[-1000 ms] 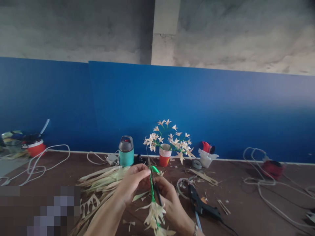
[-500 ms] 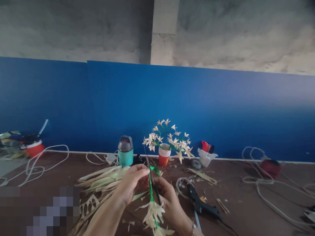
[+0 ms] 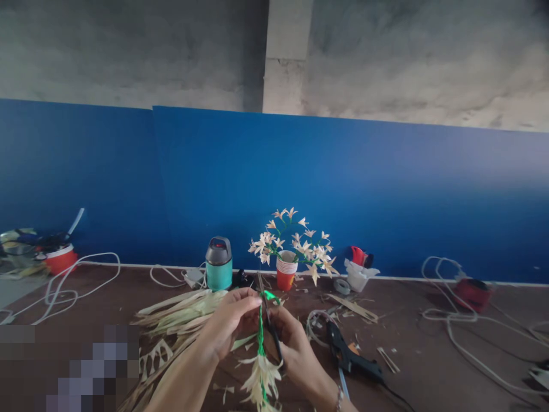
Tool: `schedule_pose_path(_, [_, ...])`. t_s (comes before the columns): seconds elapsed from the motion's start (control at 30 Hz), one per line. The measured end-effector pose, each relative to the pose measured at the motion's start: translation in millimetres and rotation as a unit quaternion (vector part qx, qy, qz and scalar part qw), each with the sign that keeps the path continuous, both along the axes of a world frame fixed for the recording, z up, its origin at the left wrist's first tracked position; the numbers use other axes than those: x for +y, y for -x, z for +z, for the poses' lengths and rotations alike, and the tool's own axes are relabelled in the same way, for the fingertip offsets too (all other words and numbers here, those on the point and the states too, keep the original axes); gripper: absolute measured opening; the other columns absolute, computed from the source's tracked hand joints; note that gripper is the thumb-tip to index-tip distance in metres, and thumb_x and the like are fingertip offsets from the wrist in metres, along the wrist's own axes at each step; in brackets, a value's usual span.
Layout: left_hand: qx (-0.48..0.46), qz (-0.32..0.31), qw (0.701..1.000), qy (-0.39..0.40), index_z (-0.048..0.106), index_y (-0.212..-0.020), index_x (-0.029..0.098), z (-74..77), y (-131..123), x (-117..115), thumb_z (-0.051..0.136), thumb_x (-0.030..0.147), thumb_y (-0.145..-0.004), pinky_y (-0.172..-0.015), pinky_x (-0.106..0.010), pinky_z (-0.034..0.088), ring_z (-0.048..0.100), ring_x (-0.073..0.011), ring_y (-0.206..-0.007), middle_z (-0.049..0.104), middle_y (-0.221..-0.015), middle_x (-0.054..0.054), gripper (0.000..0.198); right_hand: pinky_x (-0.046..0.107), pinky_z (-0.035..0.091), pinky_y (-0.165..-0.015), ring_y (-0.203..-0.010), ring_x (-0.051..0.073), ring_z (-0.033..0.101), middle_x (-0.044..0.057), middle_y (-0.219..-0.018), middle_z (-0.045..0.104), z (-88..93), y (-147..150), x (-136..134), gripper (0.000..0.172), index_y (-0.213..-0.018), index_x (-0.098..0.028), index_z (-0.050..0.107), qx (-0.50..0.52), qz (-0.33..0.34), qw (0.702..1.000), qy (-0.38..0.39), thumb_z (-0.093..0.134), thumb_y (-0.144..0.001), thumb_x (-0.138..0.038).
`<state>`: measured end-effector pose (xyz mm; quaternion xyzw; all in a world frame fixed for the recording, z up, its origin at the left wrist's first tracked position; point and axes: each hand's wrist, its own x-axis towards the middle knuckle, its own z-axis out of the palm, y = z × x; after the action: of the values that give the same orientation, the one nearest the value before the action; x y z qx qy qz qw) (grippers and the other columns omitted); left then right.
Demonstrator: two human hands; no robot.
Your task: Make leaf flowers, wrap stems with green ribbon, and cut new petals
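While a blue wall (image 3: 386, 189) backs the brown table (image 3: 429, 366), pale husks (image 3: 184, 312) lie spread at nine o'clock of the hands. White cables (image 3: 454, 332) loop at three o'clock, well apart. A black glue gun (image 3: 349, 357) lies just beside the right hand, also at three. At twelve stand a red cup (image 3: 286, 272) of pale flowers and a teal jar (image 3: 219, 264). The left hand (image 3: 229, 326) and right hand (image 3: 295, 346) meet low at centre. The left pinches a green stem (image 3: 259, 329), held upright, with blooms (image 3: 260, 380) hanging at six. The right is closed on a thin dark tool (image 3: 274, 337) beside the stem.
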<state>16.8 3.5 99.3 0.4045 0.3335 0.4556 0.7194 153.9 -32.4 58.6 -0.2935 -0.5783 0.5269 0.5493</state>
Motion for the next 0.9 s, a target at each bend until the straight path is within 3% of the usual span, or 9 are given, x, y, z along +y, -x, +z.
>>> schedule_pose_path(0.33, [-0.060,-0.021,0.997,0.051,0.057,-0.061,0.013,-3.8,0,1,0.076,0.022,-0.058,-0.044,-0.016,0.041,0.051,-0.0060,-0.044,0.057,-0.052,0.003,0.021,0.024,0.043,-0.065,-0.069,0.014,0.050,-0.001,-0.071,0.056,-1.9,-4,2,0.026,-0.092,-0.016,0.061,-0.080,-0.048,0.995,-0.030,0.068,-0.075,-0.034])
schedule_pose_path(0.9, [-0.077,0.011,0.988,0.131,0.059,-0.065,0.013,-6.2,-2,2,0.069,0.012,-0.067,-0.039,-0.013,0.041,0.053,-0.0048,-0.039,0.059,-0.051,0.003,0.011,0.023,0.040,-0.060,-0.064,0.012,0.046,-0.001,-0.068,0.054,-9.1,-6,4,0.019,-0.085,-0.016,0.059,-0.111,-0.079,0.989,-0.064,0.063,-0.078,-0.034])
